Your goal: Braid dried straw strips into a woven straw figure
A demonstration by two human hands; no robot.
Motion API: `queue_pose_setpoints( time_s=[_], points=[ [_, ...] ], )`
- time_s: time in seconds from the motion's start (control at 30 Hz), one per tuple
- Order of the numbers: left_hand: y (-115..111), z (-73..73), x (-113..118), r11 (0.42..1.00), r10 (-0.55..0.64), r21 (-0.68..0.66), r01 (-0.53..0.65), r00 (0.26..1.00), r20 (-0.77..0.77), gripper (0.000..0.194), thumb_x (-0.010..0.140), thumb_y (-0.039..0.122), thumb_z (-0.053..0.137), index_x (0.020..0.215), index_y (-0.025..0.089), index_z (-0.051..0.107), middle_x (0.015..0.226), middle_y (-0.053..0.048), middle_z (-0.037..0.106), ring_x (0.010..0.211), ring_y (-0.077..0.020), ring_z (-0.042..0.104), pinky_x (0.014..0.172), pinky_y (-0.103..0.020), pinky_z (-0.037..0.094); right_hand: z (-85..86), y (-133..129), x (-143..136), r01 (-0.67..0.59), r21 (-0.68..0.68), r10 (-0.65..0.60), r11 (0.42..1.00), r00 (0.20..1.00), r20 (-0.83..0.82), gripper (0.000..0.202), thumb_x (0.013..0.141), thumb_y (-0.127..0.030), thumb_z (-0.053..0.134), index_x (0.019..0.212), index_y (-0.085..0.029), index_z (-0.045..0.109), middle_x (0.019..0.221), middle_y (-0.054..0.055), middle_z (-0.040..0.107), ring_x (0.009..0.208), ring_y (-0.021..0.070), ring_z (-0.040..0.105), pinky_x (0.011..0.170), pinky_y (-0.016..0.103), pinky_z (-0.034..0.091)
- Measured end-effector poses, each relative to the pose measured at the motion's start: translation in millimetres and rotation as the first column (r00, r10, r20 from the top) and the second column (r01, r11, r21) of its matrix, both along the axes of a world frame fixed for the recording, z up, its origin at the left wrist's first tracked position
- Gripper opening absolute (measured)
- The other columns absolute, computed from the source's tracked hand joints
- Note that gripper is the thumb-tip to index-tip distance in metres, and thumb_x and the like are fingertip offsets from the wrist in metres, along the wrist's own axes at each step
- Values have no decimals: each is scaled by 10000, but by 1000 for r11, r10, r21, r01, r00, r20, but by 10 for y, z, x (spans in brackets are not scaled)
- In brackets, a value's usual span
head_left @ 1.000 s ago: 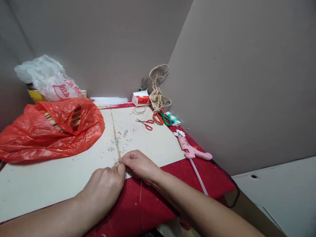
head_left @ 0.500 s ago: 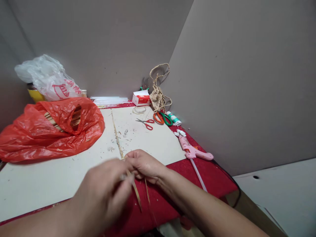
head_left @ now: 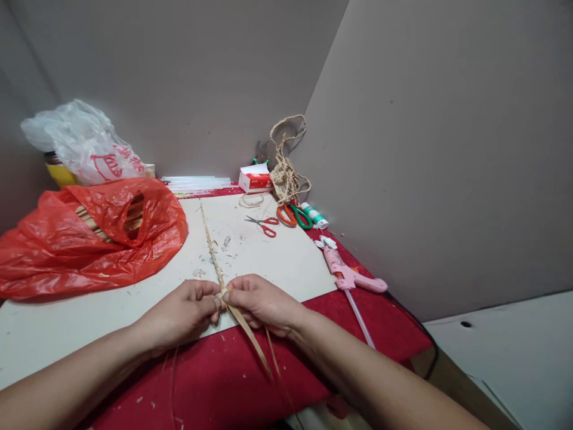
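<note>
- Hands: two. Left hand [head_left: 183,313] and right hand [head_left: 266,304] each pinch the near end of one braided cord [head_left: 209,242], fingertips close together at the board's near edge.
- Cord runs from there toward the board's far edge; one broad flat strip [head_left: 249,338] and some thin strands [head_left: 272,352] hang nearer, over red cloth.
- Far right corner of board: one red-handled scissors [head_left: 269,221], one orange loop [head_left: 280,215], one green loop [head_left: 307,224], one white-and-green tube [head_left: 314,215], one rope bundle [head_left: 285,182], one box [head_left: 256,182].
- Right edge: one pink glue gun [head_left: 344,275].
- Left side: one red bag [head_left: 67,251] with slats inside, uncountable; one whitish bag [head_left: 85,143] behind.
- Far edge: several clear sticks [head_left: 197,182].
- Surface: pale board [head_left: 286,263], scraps scattered, on red cloth [head_left: 224,382]. Grey walls [head_left: 156,77] meet behind.
- Writing: pinkish-red characters on whitish bag, illegible; box print too small.
</note>
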State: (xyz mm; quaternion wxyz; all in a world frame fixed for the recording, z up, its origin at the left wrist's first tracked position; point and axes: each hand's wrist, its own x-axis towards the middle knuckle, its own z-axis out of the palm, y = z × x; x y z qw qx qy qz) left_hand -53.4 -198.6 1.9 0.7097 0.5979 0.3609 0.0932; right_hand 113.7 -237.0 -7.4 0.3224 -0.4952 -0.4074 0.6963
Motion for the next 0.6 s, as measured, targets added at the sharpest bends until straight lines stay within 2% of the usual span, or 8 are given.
queue_pose_setpoints(
  time_s=[0.1, 0.2, 0.3, 0.4, 0.5, 0.6],
  points=[
    [8, -42, -3, 970, -30, 236, 55, 994, -108, 300, 824, 403, 445, 672, 150, 501, 519, 54, 399, 432, -57, 286, 438, -197, 217, -8, -23, 10, -44, 90, 32, 995, 991, 128, 138, 769, -265, 503, 673, -169, 480, 431, -98, 314, 356, 44, 204, 355, 196, 145],
    [-2, -76, -4, 894, 16, 443, 69, 982, -186, 291, 842, 360, 400, 667, 158, 514, 545, 37, 455, 501, -87, 381, 520, -207, 301, 7, -41, 12, -111, 249, 30, 962, 951, 307, 172, 773, -261, 515, 646, -153, 472, 504, -72, 346, 452, 51, 274, 421, 187, 212],
    [-17, -76, -4, 816, 66, 572, 78, 972, -227, 263, 843, 336, 386, 668, 171, 491, 591, 27, 493, 562, -110, 428, 568, -220, 323, 26, -54, -2, -174, 330, -13, 928, 869, 495, 203, 792, -262, 498, 629, -157, 438, 553, -54, 361, 517, 66, 319, 466, 190, 248],
    [-11, -51, 2, 781, 67, 617, 95, 970, -234, 253, 842, 339, 379, 670, 178, 470, 615, 28, 490, 601, -123, 443, 583, -225, 326, 43, -79, -29, -254, 402, -87, 880, 745, 661, 204, 819, -253, 463, 638, -161, 440, 568, -38, 414, 542, 81, 367, 497, 202, 255],
    [17, -21, 17, 824, 30, 559, 89, 979, -201, 274, 843, 358, 365, 671, 173, 473, 629, 27, 483, 616, -122, 438, 599, -223, 341, 63, -117, -64, -354, 437, -186, 827, 561, 807, 160, 830, -224, 437, 692, -162, 489, 613, -4, 517, 567, 101, 431, 537, 226, 266],
    [42, 1, 31, 867, 5, 492, 77, 987, -162, 294, 833, 372, 365, 658, 165, 478, 633, 25, 473, 613, -115, 417, 601, -221, 348, 90, -151, -97, -443, 404, -225, 801, 403, 887, 168, 857, -238, 399, 797, -170, 540, 672, 38, 603, 583, 131, 498, 559, 253, 269]
  ],
)
